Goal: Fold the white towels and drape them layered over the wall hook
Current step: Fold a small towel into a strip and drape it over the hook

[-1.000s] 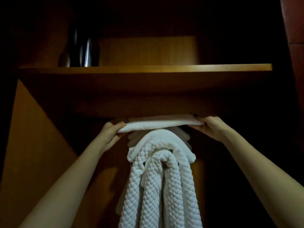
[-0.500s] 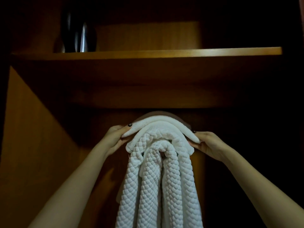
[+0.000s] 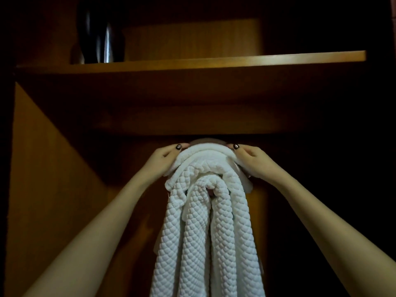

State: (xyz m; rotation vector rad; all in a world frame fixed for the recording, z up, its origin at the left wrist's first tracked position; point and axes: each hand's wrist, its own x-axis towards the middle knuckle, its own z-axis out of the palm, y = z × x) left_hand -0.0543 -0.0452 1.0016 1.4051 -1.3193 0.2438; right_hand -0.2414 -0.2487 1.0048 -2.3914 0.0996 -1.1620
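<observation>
Towels (image 3: 205, 221) hang in a white quilted bundle at the scene's centre, draped in layers over a hook that stays hidden beneath them. Left hand (image 3: 166, 160) presses the top towel's left edge, fingers curled onto the cloth, dark-painted thumbnail showing. Right hand (image 3: 251, 160) clasps the right edge the same way. Both forearms reach up from the near corners. Farther up, a wooden shelf (image 3: 214, 61) spans the cupboard, with a dark shiny vessel (image 3: 100, 31) standing at its left.
</observation>
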